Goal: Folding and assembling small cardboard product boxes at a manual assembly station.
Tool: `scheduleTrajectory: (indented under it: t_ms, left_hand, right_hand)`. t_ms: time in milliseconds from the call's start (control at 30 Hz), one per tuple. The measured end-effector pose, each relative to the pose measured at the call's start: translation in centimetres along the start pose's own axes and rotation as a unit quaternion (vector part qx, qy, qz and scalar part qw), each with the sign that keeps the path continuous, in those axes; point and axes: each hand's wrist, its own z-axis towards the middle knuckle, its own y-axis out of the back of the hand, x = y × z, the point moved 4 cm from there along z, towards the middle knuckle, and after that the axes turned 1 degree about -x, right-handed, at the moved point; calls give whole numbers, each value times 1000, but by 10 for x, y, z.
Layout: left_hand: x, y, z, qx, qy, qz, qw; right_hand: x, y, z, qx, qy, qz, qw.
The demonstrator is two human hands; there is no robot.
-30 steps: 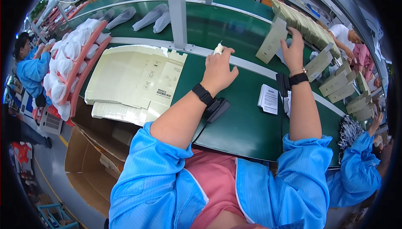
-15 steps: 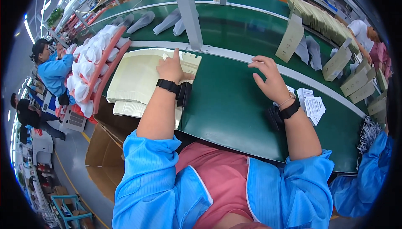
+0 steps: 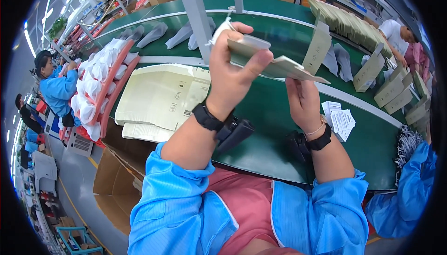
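A flat, folded cream-coloured carton (image 3: 284, 68) is held up above the green table, tilted and seen nearly edge-on. My left hand (image 3: 233, 71) grips its left end, thumb on the near side, other fingers partly hidden behind it. Something white shows by the left index finger, too unclear to name. My right hand (image 3: 305, 103) pinches the carton's lower edge toward its right end, fingertips partly covered by it. To the left of my left forearm lies a stack of flat cream cartons (image 3: 153, 92). Small printed white slips (image 3: 342, 121) lie right of my right wrist.
Pink trays (image 3: 114, 68) piled with white-wrapped items stand at the left, near a co-worker in blue. A brown cardboard box (image 3: 114, 176) sits below the table's left edge. Beyond the metal rail, a green belt (image 3: 279, 36) carries bagged items and upright cartons (image 3: 316, 52). A grey post (image 3: 193, 13) rises ahead.
My left hand has lifted a flat carton off the stack and brought it up and rightward. My right hand, empty before, now has hold of its lower edge.
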Motion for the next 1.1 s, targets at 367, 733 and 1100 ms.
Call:
scheduleTrajectory:
  t_ms: [367, 733, 1100]
  left_hand:
    - [38, -29, -39, 172, 38, -201, 964]
    - [37, -27, -66, 35, -16, 9, 999]
    - [33, -30, -65, 68, -67, -54, 994]
  right_hand:
    - [-4, -21, 11, -17, 39, 334, 942]
    - [-6, -33, 4, 1, 2, 411, 912]
    - [-8, -35, 1, -36, -45, 480, 875]
